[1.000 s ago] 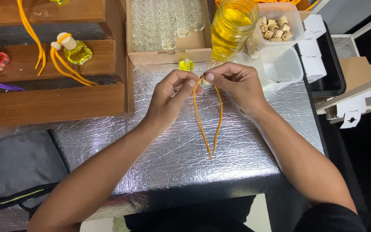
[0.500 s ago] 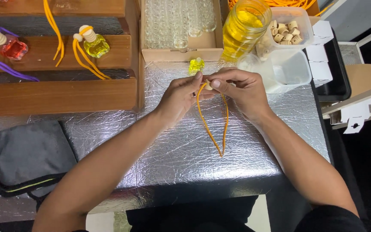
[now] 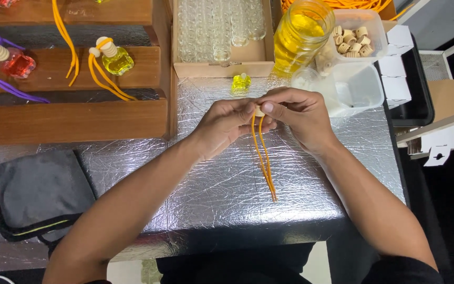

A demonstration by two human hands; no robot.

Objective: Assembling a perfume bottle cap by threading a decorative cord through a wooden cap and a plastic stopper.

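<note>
The left hand (image 3: 226, 122) and the right hand (image 3: 298, 114) meet above the middle of the counter (image 3: 185, 189), fingertips pressed together on a small pale wooden bead (image 3: 259, 111). The fingers of both hands are closed on that bead, thumbs and forefingers pinching it from 9 and 3 o'clock. From the bead an orange cord (image 3: 264, 158) hangs toward 6 o'clock in 2 strands that run side by side and join in a point resting on the counter, well below the fingers.

The counter is wrapped in crinkled silver foil with a quilted, shiny texture. At 12 o'clock from the hands, just beyond the fingertips, a small square glass bottle (image 3: 241, 83) of yellow liquid stands on the foil. Behind it a shallow cardboard box (image 3: 222, 66) holds rows of clear glass bottles. At 1 o'clock stands a round glass jar (image 3: 300, 34) of yellow liquid, and beside it a clear plastic tub (image 3: 361, 34) with ribbed wooden caps. At 10 o'clock a stepped wooden rack (image 3: 69, 113) carries a finished yellow bottle (image 3: 116, 59) with orange cord and a red bottle (image 3: 18, 63) with purple cord. At 8 o'clock a dark grey cloth (image 3: 35, 192) lies flat and soft.
</note>
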